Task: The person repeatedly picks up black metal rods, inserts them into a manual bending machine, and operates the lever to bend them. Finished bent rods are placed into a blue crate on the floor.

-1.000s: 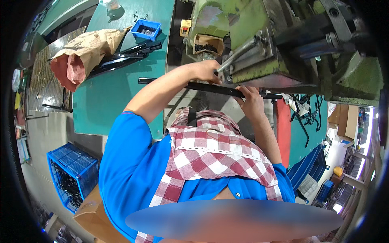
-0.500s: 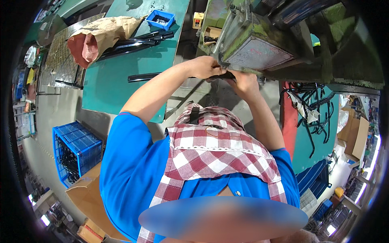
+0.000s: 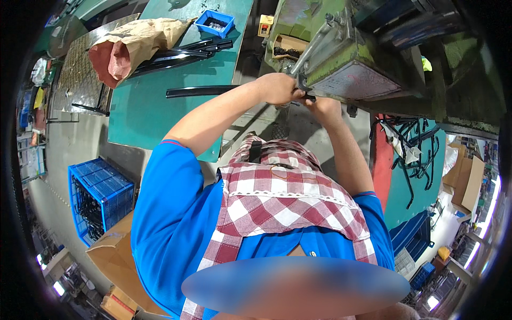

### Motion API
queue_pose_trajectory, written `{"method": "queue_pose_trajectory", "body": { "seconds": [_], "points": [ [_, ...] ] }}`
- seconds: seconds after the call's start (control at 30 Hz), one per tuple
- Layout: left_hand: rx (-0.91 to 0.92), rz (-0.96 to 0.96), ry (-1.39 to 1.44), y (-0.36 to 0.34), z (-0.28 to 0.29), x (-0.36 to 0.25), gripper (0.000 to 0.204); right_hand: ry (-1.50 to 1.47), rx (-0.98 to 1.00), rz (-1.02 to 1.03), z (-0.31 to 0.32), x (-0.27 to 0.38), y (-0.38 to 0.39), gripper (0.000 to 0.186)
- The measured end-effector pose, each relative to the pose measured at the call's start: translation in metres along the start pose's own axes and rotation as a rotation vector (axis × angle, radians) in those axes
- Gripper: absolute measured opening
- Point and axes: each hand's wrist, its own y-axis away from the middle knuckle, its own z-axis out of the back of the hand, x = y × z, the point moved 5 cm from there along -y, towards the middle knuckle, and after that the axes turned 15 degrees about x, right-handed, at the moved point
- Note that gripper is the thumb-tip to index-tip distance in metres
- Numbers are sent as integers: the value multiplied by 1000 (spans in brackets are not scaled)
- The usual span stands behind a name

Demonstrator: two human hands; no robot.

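A long black metal bar (image 3: 202,92) runs from over the green table, behind my left forearm, to the front of the green machine (image 3: 349,80). Near the bar's right end my left hand (image 3: 278,89) is closed around it, below the machine's metal rod (image 3: 313,44). My right hand (image 3: 325,110) is close beside it, fingers bent in at the bar's dark end (image 3: 308,98). The exact grip of the right fingertips is partly hidden, and so is the bar's contact with the machine.
On the green table (image 3: 144,114) lie more black bars (image 3: 184,53), a brown paper sack (image 3: 133,45) and a blue bin (image 3: 214,24). Beside the machine sits a carton of small dark parts (image 3: 288,48). Bent black tubes (image 3: 416,144) lie at right; a blue crate (image 3: 101,197) stands lower left.
The black bar's left end has tilted up slightly. My left hand has shifted a little to the right, and the machine sits slightly farther right in view.
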Motion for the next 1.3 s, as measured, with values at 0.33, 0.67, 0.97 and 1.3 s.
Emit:
{"method": "queue_pose_trajectory", "body": {
  "seconds": [0.33,0.67,0.97,1.3],
  "points": [
    [-85,-200,-61,-16,-16,13,38,78,119,-231,-2,4,7,45],
    [-138,-149,-188,-25,-37,20,61,285,-17,-119,-41,-5,10,46],
    [200,-214,231,-43,-36,27,40,302,13,-147,-35,-8,25,37],
    [327,-40,496,-41,-32,24,44,379,-136,-75,-35,-26,44,39]
  ]
}}
